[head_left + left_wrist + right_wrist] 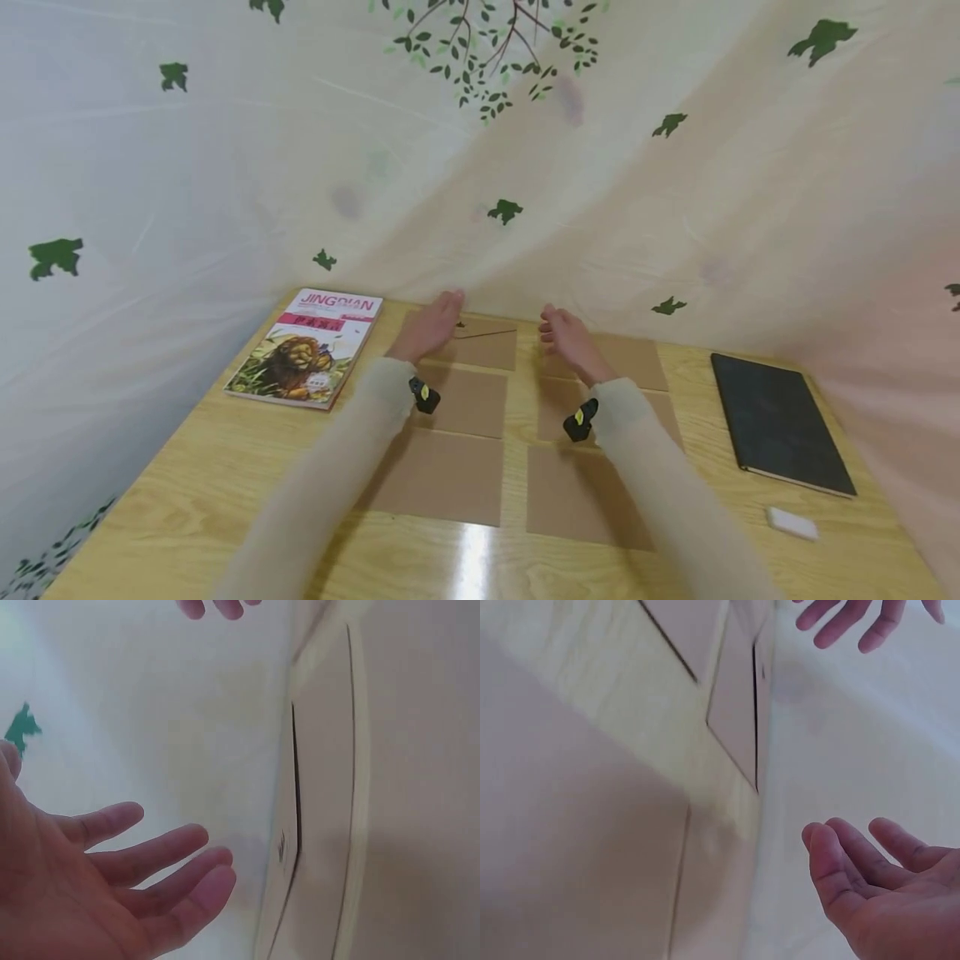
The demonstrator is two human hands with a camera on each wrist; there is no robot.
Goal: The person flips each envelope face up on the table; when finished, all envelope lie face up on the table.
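head view: six brown cardboard sheets (442, 475) lie on the bench (202, 500) in two columns of three, a bare strip between. the left hand (429, 327) is at the far left sheet (491, 354), the right hand (572, 340) at the far right sheet (633, 360); contact cannot be told here. a dark line crosses the far left sheet. this view alone shows a magazine (300, 354) on the left, and a black notebook (780, 425) and a small white block (792, 523) on the right.

left wrist view: palm visible; grip slack, fingers spread and slightly bent, nothing held. the dark line here resembles a narrow gap, a small dark mark beside it.

right wrist view: grip loosely curled, palm visible, nothing held. the left hand's fingertips show at the top edge, well apart.
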